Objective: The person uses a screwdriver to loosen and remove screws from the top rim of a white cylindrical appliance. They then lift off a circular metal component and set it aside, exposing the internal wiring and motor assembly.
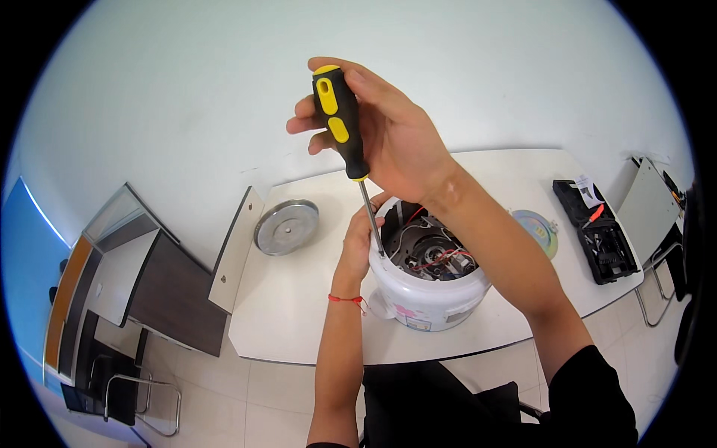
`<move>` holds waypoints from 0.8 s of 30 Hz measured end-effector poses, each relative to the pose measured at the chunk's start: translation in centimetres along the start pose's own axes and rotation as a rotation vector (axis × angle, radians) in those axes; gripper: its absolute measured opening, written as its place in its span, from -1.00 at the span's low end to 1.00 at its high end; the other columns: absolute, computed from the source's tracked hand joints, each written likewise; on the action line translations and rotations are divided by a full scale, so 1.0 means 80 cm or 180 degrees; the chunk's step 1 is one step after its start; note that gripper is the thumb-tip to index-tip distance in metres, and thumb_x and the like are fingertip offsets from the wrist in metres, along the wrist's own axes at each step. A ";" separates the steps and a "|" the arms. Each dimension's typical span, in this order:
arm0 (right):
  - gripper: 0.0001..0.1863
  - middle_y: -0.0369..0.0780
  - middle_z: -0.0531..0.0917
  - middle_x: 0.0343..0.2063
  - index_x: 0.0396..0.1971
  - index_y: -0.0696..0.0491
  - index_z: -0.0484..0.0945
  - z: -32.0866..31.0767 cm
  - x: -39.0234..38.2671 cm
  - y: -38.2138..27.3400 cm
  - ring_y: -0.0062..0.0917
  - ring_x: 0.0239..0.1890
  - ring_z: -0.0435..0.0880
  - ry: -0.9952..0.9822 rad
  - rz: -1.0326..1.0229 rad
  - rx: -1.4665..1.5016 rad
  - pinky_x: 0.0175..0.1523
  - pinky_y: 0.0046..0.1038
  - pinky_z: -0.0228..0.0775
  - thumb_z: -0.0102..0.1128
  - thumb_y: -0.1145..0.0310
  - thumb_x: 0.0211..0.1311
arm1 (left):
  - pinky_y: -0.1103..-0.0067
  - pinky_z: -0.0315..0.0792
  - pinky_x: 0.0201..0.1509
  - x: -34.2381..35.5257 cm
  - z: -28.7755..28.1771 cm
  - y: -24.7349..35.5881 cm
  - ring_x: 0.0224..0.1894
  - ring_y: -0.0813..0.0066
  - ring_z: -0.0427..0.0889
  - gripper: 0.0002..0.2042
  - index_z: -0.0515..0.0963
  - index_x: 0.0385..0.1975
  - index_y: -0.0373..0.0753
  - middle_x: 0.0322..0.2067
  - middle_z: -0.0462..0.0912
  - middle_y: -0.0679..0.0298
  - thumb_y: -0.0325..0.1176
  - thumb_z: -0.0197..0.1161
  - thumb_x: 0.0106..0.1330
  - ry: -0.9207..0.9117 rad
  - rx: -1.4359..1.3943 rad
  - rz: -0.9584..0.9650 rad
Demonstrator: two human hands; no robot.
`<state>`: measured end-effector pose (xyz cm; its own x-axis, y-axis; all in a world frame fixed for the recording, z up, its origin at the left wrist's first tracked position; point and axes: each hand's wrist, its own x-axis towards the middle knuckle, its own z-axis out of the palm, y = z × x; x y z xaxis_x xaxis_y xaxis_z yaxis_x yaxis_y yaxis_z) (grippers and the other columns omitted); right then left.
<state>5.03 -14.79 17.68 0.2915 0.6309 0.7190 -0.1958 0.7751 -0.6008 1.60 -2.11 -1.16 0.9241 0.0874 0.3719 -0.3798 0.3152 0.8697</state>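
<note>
My right hand [392, 123] is raised, its fingers closed around a screwdriver [340, 123] with a black and yellow handle. The steel shaft slants down, and its tip meets the rim of a white rice cooker [441, 302] on the left side. With fingers on the outside of that rim, my left hand [358, 243] grips the cooker close to the tip. The cooker's round body faces up open, showing wires and metal parts [433, 250] inside. My right forearm covers part of its far right side. No screw can be made out under the tip.
The cooker stands on a white table [299, 321]. A round metal plate [287, 228] lies at the left, near an upright board [237, 250]. To the right are a round shiny disc [539, 231] and an open black tool case [597, 239] holding an orange-handled tool [594, 216].
</note>
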 end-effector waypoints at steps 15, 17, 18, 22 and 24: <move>-0.59 -0.20 0.71 -0.21 0.25 0.07 0.57 0.001 -0.002 -0.002 -0.48 -0.10 0.73 0.0297 -0.0413 -0.0581 -0.02 -0.47 0.57 0.18 0.22 0.53 | 0.53 0.30 0.45 -0.004 0.013 0.012 0.29 0.29 0.55 -0.36 0.37 0.39 -0.53 0.27 0.57 -0.01 -0.30 -0.01 0.33 -0.0089 -0.0203 -0.0009; -0.60 -0.22 0.69 -0.22 0.23 0.07 0.58 0.002 -0.002 0.000 -0.48 -0.11 0.72 0.0392 -0.0518 -0.0786 -0.02 -0.47 0.56 0.15 0.19 0.55 | 0.54 0.29 0.45 -0.004 0.012 0.012 0.29 0.30 0.54 -0.37 0.39 0.39 -0.52 0.27 0.57 -0.01 -0.30 -0.02 0.34 -0.0066 -0.0128 -0.0011; -0.60 -0.24 0.68 -0.23 0.22 0.07 0.58 0.002 -0.002 -0.001 -0.49 -0.12 0.71 0.0403 -0.0518 -0.0828 -0.02 -0.48 0.56 0.15 0.19 0.55 | 0.55 0.28 0.45 -0.004 0.009 0.011 0.29 0.30 0.54 -0.38 0.40 0.38 -0.52 0.27 0.57 -0.01 -0.30 -0.03 0.34 -0.0058 -0.0048 -0.0004; -0.54 -0.15 0.68 -0.20 0.26 0.11 0.50 -0.006 0.000 -0.005 -0.38 -0.10 0.69 0.0075 -0.0435 -0.0470 0.09 -0.35 0.53 0.08 0.13 0.56 | 0.57 0.26 0.43 -0.003 0.008 0.010 0.28 0.30 0.53 -0.39 0.42 0.37 -0.51 0.27 0.57 -0.02 -0.31 -0.04 0.33 -0.0032 0.0017 -0.0011; -0.54 -0.14 0.69 -0.21 0.24 0.12 0.51 -0.003 0.000 -0.001 -0.37 -0.11 0.68 0.0228 -0.0515 -0.0628 0.10 -0.32 0.53 0.06 0.13 0.55 | 0.55 0.25 0.45 -0.003 0.009 0.010 0.29 0.29 0.53 -0.38 0.42 0.37 -0.51 0.28 0.57 -0.02 -0.31 -0.04 0.33 -0.0029 0.0020 0.0004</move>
<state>5.24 -14.88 17.67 0.3712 0.4897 0.7889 0.0430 0.8396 -0.5415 1.04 -2.61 -0.35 0.9233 0.0792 0.3759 -0.3812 0.3092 0.8712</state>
